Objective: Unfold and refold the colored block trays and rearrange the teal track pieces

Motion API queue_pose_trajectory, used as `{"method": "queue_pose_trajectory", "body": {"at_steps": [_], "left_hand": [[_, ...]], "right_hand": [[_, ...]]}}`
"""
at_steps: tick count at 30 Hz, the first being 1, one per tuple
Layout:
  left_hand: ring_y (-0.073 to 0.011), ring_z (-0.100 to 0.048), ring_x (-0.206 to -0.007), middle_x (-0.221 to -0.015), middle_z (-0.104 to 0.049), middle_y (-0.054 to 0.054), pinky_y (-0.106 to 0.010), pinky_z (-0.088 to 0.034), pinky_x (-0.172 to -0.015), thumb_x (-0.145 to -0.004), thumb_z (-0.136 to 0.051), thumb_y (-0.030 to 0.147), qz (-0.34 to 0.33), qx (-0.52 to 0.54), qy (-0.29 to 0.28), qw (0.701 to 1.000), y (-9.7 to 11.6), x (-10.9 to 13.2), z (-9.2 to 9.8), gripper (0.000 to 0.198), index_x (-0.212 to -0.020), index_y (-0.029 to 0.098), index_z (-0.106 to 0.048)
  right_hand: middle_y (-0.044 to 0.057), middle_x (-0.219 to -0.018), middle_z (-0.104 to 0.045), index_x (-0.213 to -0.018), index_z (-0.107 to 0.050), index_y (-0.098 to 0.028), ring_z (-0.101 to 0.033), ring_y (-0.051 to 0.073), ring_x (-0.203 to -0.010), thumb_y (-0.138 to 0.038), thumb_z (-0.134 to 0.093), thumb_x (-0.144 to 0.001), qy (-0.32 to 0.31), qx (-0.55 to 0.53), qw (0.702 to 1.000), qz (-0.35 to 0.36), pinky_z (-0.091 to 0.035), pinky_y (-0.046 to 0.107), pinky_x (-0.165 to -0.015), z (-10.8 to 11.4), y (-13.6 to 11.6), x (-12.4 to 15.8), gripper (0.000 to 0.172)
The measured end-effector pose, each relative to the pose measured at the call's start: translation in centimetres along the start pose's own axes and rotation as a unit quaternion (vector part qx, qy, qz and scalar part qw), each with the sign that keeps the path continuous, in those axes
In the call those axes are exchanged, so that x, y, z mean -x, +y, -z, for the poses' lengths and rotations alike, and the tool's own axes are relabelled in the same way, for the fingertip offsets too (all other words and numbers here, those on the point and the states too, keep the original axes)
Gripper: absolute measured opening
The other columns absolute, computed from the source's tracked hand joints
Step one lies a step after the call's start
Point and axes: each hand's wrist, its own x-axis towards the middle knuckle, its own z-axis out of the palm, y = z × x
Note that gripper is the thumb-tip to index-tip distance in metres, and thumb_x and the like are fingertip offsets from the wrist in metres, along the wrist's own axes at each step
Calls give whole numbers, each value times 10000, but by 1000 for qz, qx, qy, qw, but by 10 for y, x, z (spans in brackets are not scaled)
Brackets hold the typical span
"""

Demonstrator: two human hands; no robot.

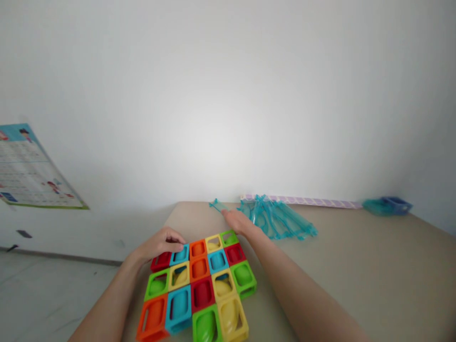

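Several hollow plastic blocks in red, blue, orange, yellow and green form a block grid [203,268] in front of me, with rounded pieces inside their window-like openings. At its far left corner, my left hand [164,244] is closed with the thumb over the edge of a blue block [180,255]; its other fingers curl behind. My right hand [238,222] reaches past the far right corner and pinches a clear teal plastic piece [218,204]. Beside that hand lies a heap of similar teal pieces [281,221], overlapping one another.
The beige table [366,266] meets a white wall. Along the wall lies a lilac patterned strip [313,202]. A dark blue basket [397,205] is at the far right, with blurred teal items next to it. A printed poster [39,168] hangs at left, above a pale floor [46,289].
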Motion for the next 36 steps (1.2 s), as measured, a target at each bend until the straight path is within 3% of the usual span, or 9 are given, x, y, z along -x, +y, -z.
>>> {"method": "queue_pose_trajectory", "body": {"at_steps": [2, 5, 11, 17, 21, 24, 28, 36], "left_hand": [[-147, -595, -568, -711, -731, -73, -210, -413, -533, -718, -713, 417, 4, 18, 3, 1000, -3, -1, 0, 325, -821, 112, -757], [-163, -625, -599, -770, -747, -93, -221, -433, -553, -722, -714, 401, 6, 42, -7, 999, -4, -2, 0, 336, -887, 112, -758], [-179, -654, -623, -811, -756, -105, -234, -467, -569, -727, -716, 390, 21, 83, -15, 996, -4, -3, -1, 342, -928, 115, -753], [-189, -661, -629, -815, -757, -98, -249, -487, -586, -740, -704, 378, 21, 75, -23, 997, 1, -2, -3, 330, -931, 114, -758], [-204, -668, -668, -835, -757, -100, -261, -496, -619, -741, -704, 366, 16, 66, -19, 998, 2, -3, -3, 321, -934, 116, -759], [-205, -667, -668, -835, -755, -102, -265, -497, -627, -747, -699, 368, 13, 57, -24, 998, 2, -3, -4, 324, -936, 112, -760], [-214, -670, -687, -861, -754, -107, -276, -504, -636, -757, -689, 367, 19, 62, -29, 998, 1, -3, -3, 336, -967, 113, -754], [-208, -666, -671, -830, -753, -108, -262, -491, -613, -738, -705, 377, 21, 75, -40, 996, 4, -2, -5, 329, -929, 115, -760]], "right_hand": [[105, -1176, -630, -1156, -606, -156, -614, 226, -1045, -377, -450, -966, -14, 9, 1000, -17, -477, 439, -912, 0, -2, 1, 331], [155, -1145, -672, -1113, -673, -148, -621, 281, -1083, -376, -290, -982, -26, 26, 998, -54, -463, 426, -910, 2, -8, 5, 465], [172, -1108, -691, -1161, -675, -169, -642, 311, -1048, -337, -356, -909, -15, 68, 993, -92, -463, 441, -888, 4, -19, 14, 439], [177, -1080, -691, -1177, -656, -173, -639, 310, -1038, -289, -473, -845, 9, 107, 993, -50, -471, 429, -866, 7, -21, 23, 397], [170, -1129, -667, -1083, -696, -175, -565, 305, -1152, -395, -416, -899, 23, 120, 993, 1, -427, 425, -944, 7, -25, 26, 400], [205, -1150, -645, -1021, -715, -130, -571, 305, -1136, -462, -385, -916, 21, 123, 992, 5, -430, 412, -947, 3, -28, 26, 480], [251, -1181, -612, -1055, -702, -83, -618, 310, -1052, -406, -361, -928, 20, 125, 992, -10, -470, 417, -881, -3, -29, 25, 487], [287, -1127, -628, -1039, -705, -34, -580, 347, -1110, -294, -352, -917, 6, 95, 995, 2, -436, 449, -927, -5, -34, 24, 455]]}}
